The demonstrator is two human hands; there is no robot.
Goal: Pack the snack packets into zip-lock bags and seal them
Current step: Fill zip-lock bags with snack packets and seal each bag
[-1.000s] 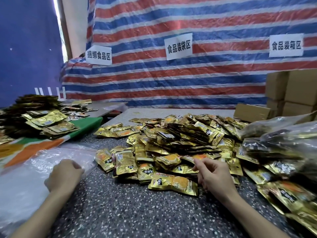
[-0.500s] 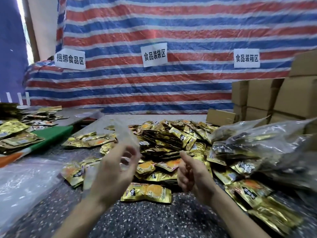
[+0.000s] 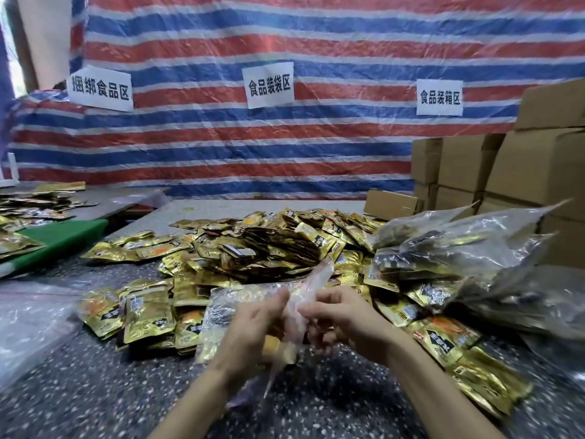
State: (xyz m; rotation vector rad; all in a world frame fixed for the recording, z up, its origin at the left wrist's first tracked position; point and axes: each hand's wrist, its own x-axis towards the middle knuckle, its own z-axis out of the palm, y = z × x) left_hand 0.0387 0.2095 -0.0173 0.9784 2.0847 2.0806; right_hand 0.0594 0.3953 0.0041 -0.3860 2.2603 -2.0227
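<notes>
On the speckled table (image 3: pixel 95 391), the left hand (image 3: pixel 253 331) and right hand (image 3: pixel 348 324) hold a clear zip-lock bag (image 3: pixel 311 286).
Bare tabletop lies nearest. Above it both hands pinch the bag, just before the heap of gold snack packets (image 3: pixel 253 245) filling the middle. At the right edge filled bags (image 3: pixel 459 258) crowd in, cardboard boxes (image 3: pixel 506 172) behind. Half a second ago the hands were apart; now they meet on the bag.

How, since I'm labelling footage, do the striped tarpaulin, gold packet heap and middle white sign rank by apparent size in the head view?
Red-white-blue striped tarpaulin
Heap of gold foil snack packets
Middle white paper sign, though farther away
</notes>
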